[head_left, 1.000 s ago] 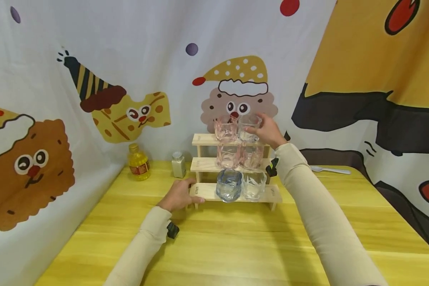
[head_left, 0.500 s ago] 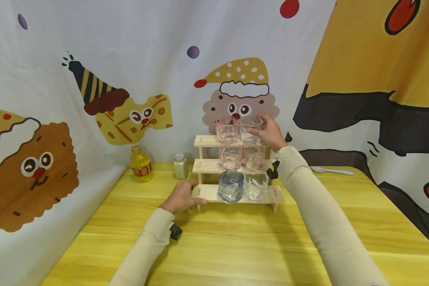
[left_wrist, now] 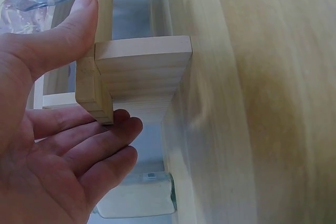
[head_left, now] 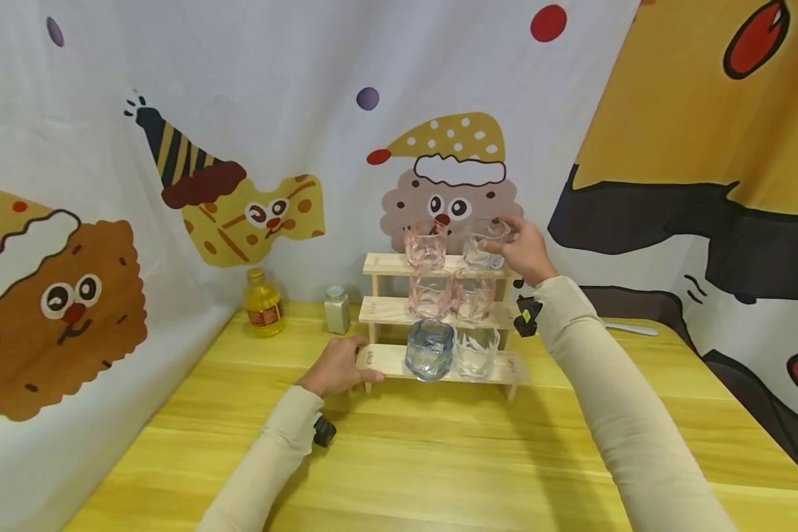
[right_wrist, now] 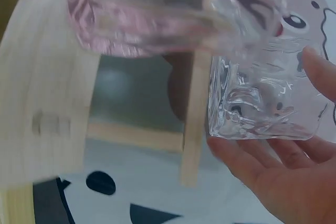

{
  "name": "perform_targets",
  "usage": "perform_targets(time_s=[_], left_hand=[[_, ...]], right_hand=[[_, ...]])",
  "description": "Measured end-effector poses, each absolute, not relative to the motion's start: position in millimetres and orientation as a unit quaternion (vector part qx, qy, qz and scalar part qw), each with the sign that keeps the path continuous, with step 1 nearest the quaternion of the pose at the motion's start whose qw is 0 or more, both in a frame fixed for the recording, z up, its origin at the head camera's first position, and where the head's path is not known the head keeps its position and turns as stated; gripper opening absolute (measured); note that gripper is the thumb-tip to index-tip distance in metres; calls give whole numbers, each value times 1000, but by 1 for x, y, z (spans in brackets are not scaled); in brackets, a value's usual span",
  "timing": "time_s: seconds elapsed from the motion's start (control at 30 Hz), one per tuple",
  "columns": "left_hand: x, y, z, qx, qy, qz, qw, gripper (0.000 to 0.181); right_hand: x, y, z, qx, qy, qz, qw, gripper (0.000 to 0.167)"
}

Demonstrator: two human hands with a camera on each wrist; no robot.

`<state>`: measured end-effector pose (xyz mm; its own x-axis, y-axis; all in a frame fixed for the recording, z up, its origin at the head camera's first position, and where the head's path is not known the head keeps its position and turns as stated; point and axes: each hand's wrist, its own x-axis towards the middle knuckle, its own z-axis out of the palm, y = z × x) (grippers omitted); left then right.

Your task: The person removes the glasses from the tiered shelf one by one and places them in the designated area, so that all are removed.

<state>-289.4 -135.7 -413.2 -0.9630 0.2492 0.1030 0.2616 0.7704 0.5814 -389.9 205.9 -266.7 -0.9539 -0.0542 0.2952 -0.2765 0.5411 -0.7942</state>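
"Take the middle of that pale wooden rack point(head_left: 386, 309) as the clock's hub. What colours are there?"

"The blue glass point(head_left: 429, 355) is at seven, the front clear glass point(head_left: 476, 355) at five, the upper clear glass point(head_left: 475, 256) at one. The other three, pink glasses point(head_left: 431, 294), are faintly tinted."

"And further out?"

"At nine, a yellow oil bottle point(head_left: 264, 307) with a red label; at three, a white utensil point(head_left: 632, 328). The tabletop point(head_left: 399, 458) is streaky yellow, the sleeves point(head_left: 632, 414) cream."

"The curtain point(head_left: 273, 89)?"

"White, cartoon-printed: a white-dotted yellow hat point(head_left: 448, 140) at twelve, a dark-and-gold striped hat point(head_left: 179, 154) at ten."

Clear glass point(right_wrist: 262, 100) atop wooden rack point(head_left: 389, 309)
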Motion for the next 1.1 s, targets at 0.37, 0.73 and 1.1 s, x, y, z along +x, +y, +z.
perform_targets(time_s=[0.37,0.73,1.1], left_hand=[[-294,-130,-415,-145,-939,-311,18,78],[-294,-137,-417,-146,-939,-312,13,77],[-294,-135,-416,-149,-938,-313,15,76]], right_hand=[[-360,253,-247,66,-881,454,120,79],[-332,292,-260,55,-889,439,118,84],[-327,316,-314,7,-882,456,120,83]])
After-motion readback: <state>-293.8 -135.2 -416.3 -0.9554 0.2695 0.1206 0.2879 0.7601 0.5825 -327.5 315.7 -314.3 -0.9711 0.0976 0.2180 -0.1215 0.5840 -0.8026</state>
